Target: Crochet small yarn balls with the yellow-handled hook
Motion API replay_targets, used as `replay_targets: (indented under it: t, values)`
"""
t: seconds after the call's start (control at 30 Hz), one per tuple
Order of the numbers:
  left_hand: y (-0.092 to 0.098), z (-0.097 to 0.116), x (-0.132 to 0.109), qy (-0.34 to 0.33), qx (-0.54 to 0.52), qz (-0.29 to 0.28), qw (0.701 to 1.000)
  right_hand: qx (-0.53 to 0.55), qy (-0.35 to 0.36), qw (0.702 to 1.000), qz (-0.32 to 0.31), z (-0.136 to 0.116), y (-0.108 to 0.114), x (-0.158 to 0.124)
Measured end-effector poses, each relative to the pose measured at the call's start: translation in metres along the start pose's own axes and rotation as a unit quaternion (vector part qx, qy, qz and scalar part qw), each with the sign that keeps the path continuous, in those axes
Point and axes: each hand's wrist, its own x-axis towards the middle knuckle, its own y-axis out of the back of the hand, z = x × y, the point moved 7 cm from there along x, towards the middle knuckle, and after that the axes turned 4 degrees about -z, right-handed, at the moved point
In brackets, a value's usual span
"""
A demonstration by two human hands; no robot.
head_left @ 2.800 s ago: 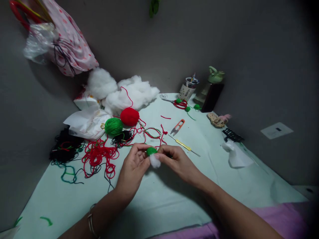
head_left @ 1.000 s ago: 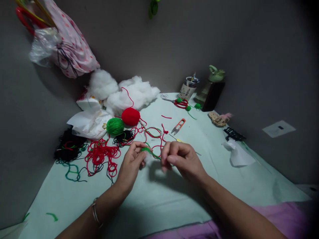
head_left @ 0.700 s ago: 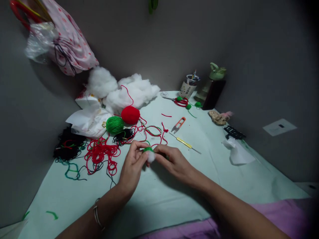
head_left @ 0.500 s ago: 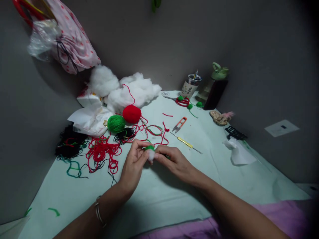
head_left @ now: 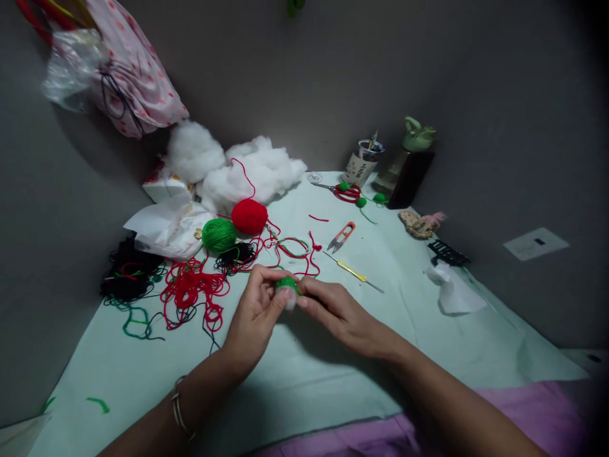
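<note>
Between my hands is a small green crocheted piece (head_left: 286,283) with a tuft of white stuffing (head_left: 290,299) showing on its near side. My left hand (head_left: 257,311) pinches it between thumb and fingers from the left. My right hand (head_left: 333,312) is closed at its right side, thumb and forefinger at the edge; the fingers hide much of the contact. Just beyond them lie a yellow-handled crochet hook (head_left: 352,271), orange thread snips (head_left: 341,237) and a loop of red and green yarn (head_left: 292,247).
Left of my hands are a red yarn ball (head_left: 248,216), a green yarn ball (head_left: 219,235), tangled red yarn (head_left: 193,289) and black yarn (head_left: 128,270). White stuffing (head_left: 259,171) is heaped behind. Red-handled scissors (head_left: 349,192), a pen cup (head_left: 361,165) and a bottle (head_left: 404,168) stand back right.
The right thumb has shifted slightly off the white stuffing, and more of the green piece shows between my hands. The whole view has slid slightly left.
</note>
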Motion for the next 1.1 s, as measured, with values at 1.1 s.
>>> replay_targets:
  t: [1.1]
  values:
    - [-0.005,-0.006,0.0,0.044,-0.001,-0.017,0.999,0.058,-0.064,0.993,0.083,0.011,0.003,0.005]
